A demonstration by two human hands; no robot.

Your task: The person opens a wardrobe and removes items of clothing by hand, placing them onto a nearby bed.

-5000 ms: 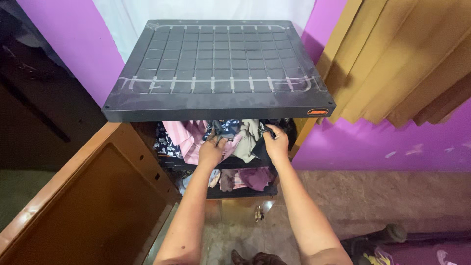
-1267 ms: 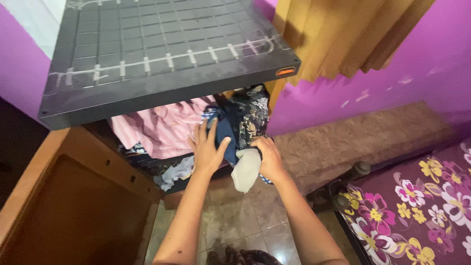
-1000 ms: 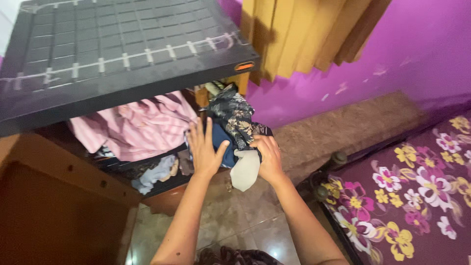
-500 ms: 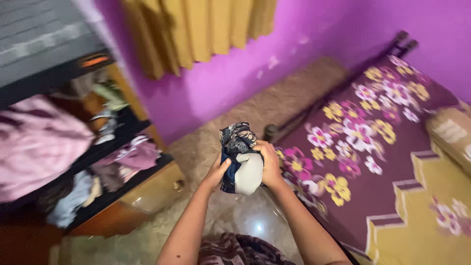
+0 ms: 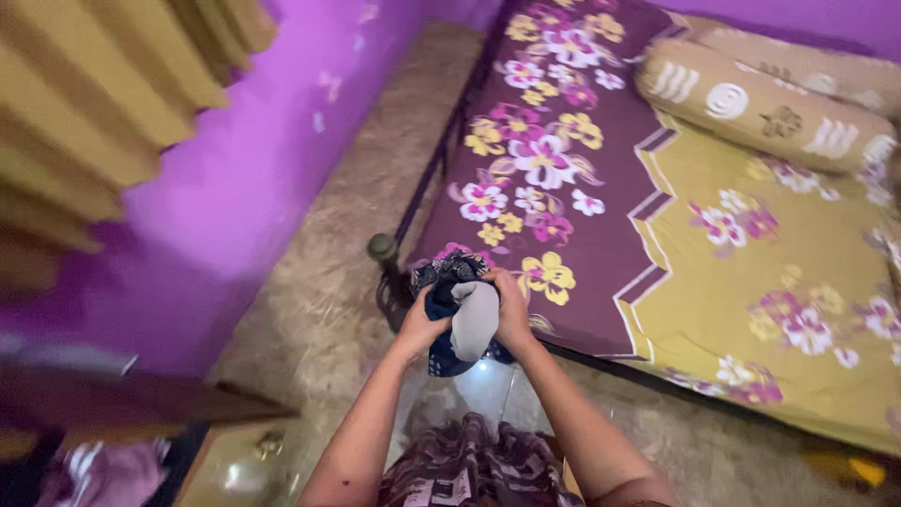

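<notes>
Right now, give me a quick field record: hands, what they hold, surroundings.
left hand: left hand in a closed grip on the left side of the bundle of clothes
right hand: right hand clasps the right side of it
bundle: dark patterned cloth, navy cloth, pale grey piece in front
bed: floral bedsheet, maroon and mustard, just beyond the hands
bolster: patterned bolster pillow at the far end
wall: purple wall, mustard curtain

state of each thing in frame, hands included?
Left hand: closed on bundle.
Right hand: closed on bundle.
Bunched dark patterned and grey cloth bundle: crumpled, held off floor.
Floral purple-and-yellow bed sheet: spread flat.
Tan patterned bolster pillow: lying on bed.
Mustard curtain: hanging, pleated.
</notes>
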